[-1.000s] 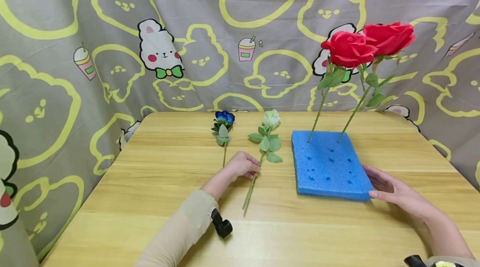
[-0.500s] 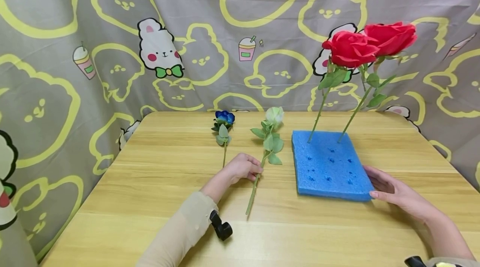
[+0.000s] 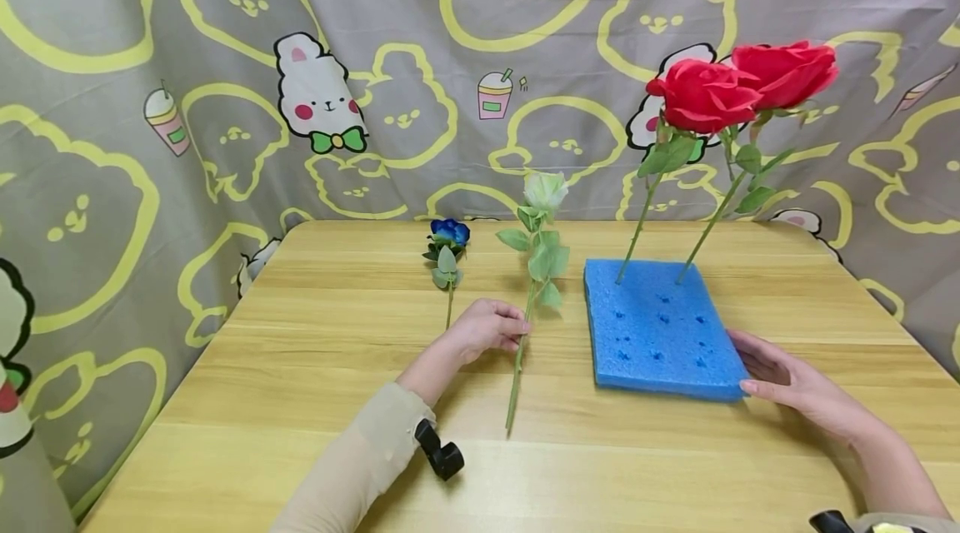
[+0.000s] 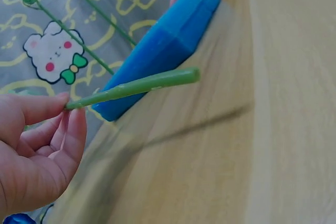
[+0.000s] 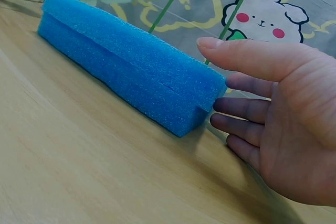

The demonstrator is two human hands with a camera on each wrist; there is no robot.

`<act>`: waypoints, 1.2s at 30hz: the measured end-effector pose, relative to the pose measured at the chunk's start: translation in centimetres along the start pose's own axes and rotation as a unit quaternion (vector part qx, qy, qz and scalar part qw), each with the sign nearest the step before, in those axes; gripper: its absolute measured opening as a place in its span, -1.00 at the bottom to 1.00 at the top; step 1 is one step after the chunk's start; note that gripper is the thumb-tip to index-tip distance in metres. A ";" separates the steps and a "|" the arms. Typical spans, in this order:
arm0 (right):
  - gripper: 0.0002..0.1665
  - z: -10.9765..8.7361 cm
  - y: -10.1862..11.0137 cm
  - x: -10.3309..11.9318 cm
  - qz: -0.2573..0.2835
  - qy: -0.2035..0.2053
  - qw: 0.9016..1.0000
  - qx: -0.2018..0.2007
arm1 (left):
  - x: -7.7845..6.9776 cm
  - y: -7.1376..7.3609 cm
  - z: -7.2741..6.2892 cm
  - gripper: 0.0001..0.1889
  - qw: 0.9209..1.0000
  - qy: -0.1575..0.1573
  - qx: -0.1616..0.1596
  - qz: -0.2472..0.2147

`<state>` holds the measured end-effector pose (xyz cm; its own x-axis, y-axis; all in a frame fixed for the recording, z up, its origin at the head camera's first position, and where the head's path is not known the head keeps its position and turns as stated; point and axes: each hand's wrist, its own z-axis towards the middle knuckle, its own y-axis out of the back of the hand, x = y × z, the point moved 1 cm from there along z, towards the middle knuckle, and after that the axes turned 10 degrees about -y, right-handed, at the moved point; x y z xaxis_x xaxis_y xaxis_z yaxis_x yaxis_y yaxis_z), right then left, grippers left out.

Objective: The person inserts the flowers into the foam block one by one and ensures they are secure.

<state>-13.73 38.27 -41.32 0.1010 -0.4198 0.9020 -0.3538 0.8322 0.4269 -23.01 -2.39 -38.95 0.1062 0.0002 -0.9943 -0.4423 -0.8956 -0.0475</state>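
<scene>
My left hand [image 3: 487, 329] pinches the stem of a white artificial rose [image 3: 546, 258] between thumb and fingers. The rose is raised with its bloom up and leaning slightly right; in the left wrist view the cut end of the stem [image 4: 136, 86] points out over the table, above its shadow. To the right lies a blue foam block [image 3: 645, 341] with several small holes in its top. Two red roses, one in front [image 3: 705, 96] and one behind [image 3: 783, 75], stand in its far part. Beside the block's right edge is my right hand [image 5: 294, 124], fingers extended, fingertips right at the foam.
A blue rose [image 3: 448, 233] lies on the wooden table [image 3: 337, 291] just left of my left hand, its lower stem hidden by the arm. A patterned grey curtain [image 3: 420, 8] hangs behind the table.
My left hand has lifted the white rose from lying on the table, tipping its bloom upward and shifting its stem end a little right. The right hand and foam block stay put.
</scene>
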 end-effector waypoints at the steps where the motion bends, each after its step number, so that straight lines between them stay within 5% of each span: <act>1: -0.29 0.0 0.0 0.0 -0.001 -0.001 1.000 -0.001 | -0.2 0.0 0.0 -0.92 1.000 -0.001 0.000 -0.002; 11: -0.30 -0.1 -0.1 -0.1 0.003 0.010 1.000 -0.006 | -1.8 0.0 -0.3 -0.93 0.999 -0.046 -0.009 0.015; 18: -0.30 -0.2 -0.1 -0.1 0.003 0.001 1.000 -0.004 | -2.8 0.0 -0.5 -0.88 0.994 -0.092 0.016 0.058; 36: -0.28 0.0 0.0 0.3 0.020 0.013 1.000 0.013 | -5.9 -2.4 -1.1 -0.83 0.980 -0.157 0.028 0.117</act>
<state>-13.69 38.17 -41.09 0.1109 -0.3772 0.9195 -0.3820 0.8379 0.3898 -21.56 -0.71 -32.88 -0.2801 -0.0577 -0.9582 -0.4702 -0.8620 0.1893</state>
